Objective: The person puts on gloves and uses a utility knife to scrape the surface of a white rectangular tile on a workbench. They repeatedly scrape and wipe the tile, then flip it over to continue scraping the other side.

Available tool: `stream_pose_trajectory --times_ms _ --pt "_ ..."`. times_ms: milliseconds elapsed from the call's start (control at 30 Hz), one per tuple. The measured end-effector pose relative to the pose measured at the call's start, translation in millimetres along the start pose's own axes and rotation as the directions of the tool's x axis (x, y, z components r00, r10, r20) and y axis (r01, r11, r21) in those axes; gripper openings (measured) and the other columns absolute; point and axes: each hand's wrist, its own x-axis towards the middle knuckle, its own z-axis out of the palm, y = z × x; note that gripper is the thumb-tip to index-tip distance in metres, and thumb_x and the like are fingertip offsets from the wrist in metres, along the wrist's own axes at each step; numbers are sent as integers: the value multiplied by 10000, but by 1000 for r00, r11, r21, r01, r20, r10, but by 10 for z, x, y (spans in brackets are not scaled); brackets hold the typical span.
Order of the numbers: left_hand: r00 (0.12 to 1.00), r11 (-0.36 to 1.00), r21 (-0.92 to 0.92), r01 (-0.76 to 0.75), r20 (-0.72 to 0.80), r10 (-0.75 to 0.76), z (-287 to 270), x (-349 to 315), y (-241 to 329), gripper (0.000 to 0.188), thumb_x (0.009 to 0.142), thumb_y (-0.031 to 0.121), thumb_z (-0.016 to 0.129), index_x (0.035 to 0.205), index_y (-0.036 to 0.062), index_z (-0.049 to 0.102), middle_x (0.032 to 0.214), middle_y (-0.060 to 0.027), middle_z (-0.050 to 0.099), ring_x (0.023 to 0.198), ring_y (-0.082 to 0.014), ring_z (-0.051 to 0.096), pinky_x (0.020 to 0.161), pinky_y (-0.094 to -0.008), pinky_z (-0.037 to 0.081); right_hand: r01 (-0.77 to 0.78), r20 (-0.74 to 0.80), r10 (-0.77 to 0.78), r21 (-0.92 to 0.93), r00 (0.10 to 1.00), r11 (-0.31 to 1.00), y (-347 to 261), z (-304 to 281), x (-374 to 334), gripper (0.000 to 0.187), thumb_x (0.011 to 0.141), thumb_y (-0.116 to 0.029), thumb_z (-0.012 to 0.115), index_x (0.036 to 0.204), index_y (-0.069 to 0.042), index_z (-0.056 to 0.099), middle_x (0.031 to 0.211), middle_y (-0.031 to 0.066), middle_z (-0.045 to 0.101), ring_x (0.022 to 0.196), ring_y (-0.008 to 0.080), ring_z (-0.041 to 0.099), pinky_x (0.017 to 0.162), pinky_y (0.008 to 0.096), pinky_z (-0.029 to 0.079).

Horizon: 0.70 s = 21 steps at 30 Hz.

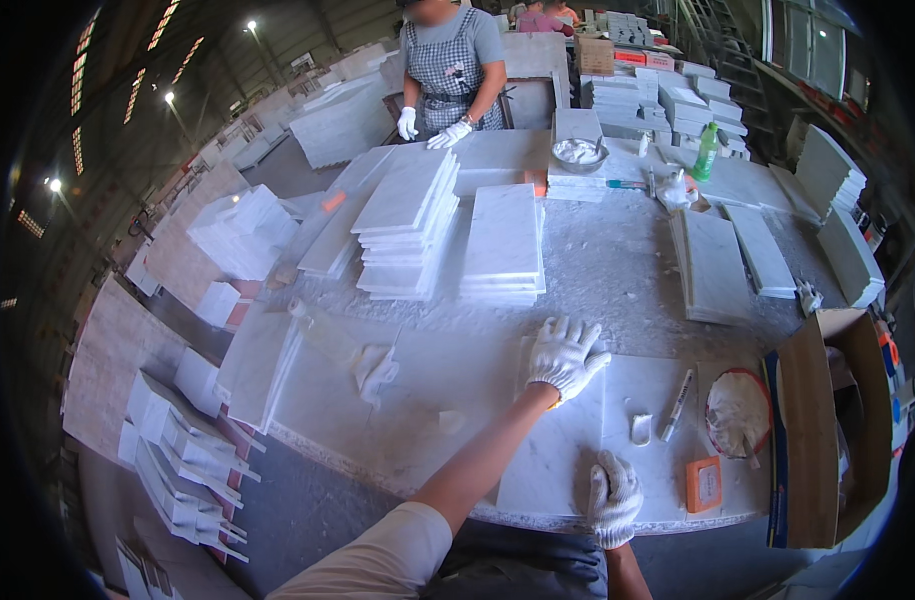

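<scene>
A white knitted glove covers my left hand (568,358), which lies flat with its fingers spread on the far end of a grey-white marble tile (550,455). My right hand (615,500), gloved too, is at the table's near edge beside the tile's near right corner. Its fingers are curled together; whether they grip anything is hidden. To its right sits an orange block (704,484) with a pale label. Farther back are a small white piece (642,430), a white marker (678,405) and a red-rimmed bowl (768,400) of white material.
Stacked marble tiles (408,200) and a second stack (503,240) stand beyond my hands. An open cardboard box (803,440) borders the right side. A crumpled glove (376,372) lies left. Across the table stands a gloved person (453,80); a green bottle (707,152) is at far right.
</scene>
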Motion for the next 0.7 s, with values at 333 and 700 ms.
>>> stream_pose_trajectory --times_ms 333,700 --pt "1000 999 -33 1 -25 -2 37 4 -20 615 1051 589 436 1521 196 487 1498 -145 574 1425 -332 494 1241 -497 287 -32 1 32 11 999 999 3 19 -26 252 947 -109 721 1188 -42 693 1048 192 713 881 412 693 801 472 552" --pt "997 998 -42 38 -67 -41 -17 -64 17 625 1047 612 417 1481 188 566 1363 -113 663 1320 -308 569 1170 -489 354 15 -30 -16 -40 999 999 -117 -19 54 202 958 -75 677 1153 -45 719 1014 195 731 874 393 708 800 455 569"
